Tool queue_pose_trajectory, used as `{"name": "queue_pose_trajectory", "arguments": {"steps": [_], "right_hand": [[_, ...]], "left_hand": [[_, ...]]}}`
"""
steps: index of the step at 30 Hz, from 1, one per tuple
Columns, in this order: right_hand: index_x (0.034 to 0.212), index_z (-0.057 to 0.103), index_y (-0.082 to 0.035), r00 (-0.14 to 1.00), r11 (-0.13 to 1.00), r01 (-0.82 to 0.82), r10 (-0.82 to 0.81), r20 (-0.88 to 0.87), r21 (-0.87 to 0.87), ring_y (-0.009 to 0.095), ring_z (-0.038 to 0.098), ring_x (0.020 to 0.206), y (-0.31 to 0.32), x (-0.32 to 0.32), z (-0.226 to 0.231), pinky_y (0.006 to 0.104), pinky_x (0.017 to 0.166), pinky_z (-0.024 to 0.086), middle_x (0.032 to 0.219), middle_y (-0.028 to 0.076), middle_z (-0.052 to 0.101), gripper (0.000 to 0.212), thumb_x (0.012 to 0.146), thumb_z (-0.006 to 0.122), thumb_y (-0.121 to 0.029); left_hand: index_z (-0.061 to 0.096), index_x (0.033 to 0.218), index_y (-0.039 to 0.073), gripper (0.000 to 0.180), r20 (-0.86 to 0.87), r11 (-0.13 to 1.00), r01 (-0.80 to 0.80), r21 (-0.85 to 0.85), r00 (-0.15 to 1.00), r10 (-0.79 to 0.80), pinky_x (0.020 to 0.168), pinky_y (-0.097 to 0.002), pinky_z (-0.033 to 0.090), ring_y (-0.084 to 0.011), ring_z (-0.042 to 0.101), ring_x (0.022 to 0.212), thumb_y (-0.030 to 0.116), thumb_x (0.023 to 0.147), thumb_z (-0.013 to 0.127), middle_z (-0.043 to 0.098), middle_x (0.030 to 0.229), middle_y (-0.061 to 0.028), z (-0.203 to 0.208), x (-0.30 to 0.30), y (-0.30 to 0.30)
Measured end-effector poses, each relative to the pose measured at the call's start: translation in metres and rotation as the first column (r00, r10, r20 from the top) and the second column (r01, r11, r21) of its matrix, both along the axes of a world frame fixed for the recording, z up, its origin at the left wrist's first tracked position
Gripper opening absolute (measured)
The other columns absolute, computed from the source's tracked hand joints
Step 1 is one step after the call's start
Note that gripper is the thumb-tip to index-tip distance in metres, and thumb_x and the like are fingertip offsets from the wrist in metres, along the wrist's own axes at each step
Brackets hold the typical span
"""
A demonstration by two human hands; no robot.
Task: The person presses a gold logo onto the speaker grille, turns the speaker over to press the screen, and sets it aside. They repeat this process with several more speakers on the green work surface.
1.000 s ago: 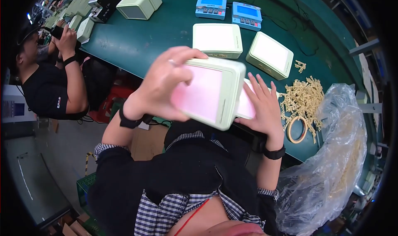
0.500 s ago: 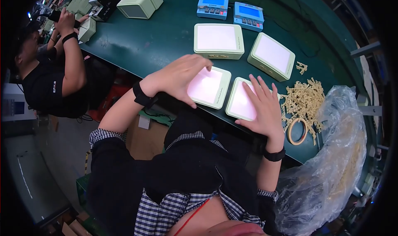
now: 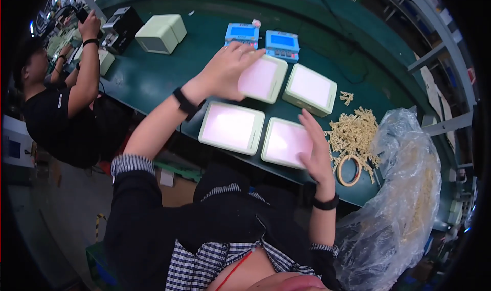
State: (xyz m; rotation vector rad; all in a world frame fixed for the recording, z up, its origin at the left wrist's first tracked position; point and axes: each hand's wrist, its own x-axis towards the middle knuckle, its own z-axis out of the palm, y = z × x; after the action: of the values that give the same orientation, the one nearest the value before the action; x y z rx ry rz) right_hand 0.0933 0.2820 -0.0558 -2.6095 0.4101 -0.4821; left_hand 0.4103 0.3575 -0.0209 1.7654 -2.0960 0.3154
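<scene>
Four pale green rounded boxes with bright white-pink panels on top stand on the green table. My left hand (image 3: 228, 72) grips the far-left box (image 3: 263, 79) by its left side, thumb on the near edge and fingers across the far edge. That box sits at a slant. Below my left wrist lies the near-left box (image 3: 231, 128), untouched. My right hand (image 3: 318, 153) is at the right edge of the near-right box (image 3: 285, 142), fingers spread and partly over its panel; whether it touches is unclear. The far-right box (image 3: 310, 89) stands beyond it.
Two blue devices with screens (image 3: 282, 45) stand behind the boxes. To the right are a pile of small tan parts (image 3: 354, 131), a tape roll (image 3: 349, 170) and a clear plastic bag (image 3: 404, 188). Another green box (image 3: 161, 34) is far left, near a co-worker (image 3: 59, 102).
My left hand has gone from the near-left box to the far-left one, which is now turned. My right hand has shifted toward the near-right box's right edge. The whole view has shifted.
</scene>
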Motion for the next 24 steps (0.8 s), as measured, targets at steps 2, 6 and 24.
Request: {"name": "queue_pose_trajectory", "arguments": {"steps": [2,6,24], "right_hand": [[0.148,0.035,-0.008,0.925,0.653,-0.014,-0.279,0.258,0.757,0.031,0.038,0.138,0.006,0.001,0.022,0.0484,0.114,0.026,0.151,0.015,0.037,0.095,0.070,0.070,-0.051],[0.149,0.029,-0.002,0.905,0.157,-0.329,-0.230,0.359,0.931,0.029,0.041,0.134,0.012,0.015,0.059,0.0410,0.112,0.030,0.145,0.018,0.042,0.095,0.074,0.068,-0.045],[0.150,0.022,0.002,0.967,-0.108,-0.196,-0.188,0.174,0.975,0.032,0.042,0.134,0.056,0.007,0.060,0.0381,0.114,0.031,0.143,0.021,0.042,0.110,0.051,0.062,-0.023]], "left_hand": [[0.049,0.135,0.011,0.090,0.011,0.983,0.139,-0.119,0.990,-0.139,0.105,-0.0463,0.042,-0.0335,0.049,0.122,0.031,0.056,0.086,0.052,0.131,-0.0125,0.032,-0.014,0.022],[0.054,0.130,0.025,0.066,0.202,0.824,0.473,-0.311,0.881,-0.429,0.102,-0.0526,0.046,-0.0286,0.051,0.119,0.023,0.069,0.080,0.054,0.127,-0.0048,0.058,-0.049,0.044],[0.057,0.125,0.028,0.045,0.269,0.668,0.652,-0.359,0.757,-0.595,0.091,-0.0547,0.052,-0.0237,0.054,0.115,0.021,0.083,0.070,0.054,0.125,-0.0011,0.047,-0.087,0.057]]}}
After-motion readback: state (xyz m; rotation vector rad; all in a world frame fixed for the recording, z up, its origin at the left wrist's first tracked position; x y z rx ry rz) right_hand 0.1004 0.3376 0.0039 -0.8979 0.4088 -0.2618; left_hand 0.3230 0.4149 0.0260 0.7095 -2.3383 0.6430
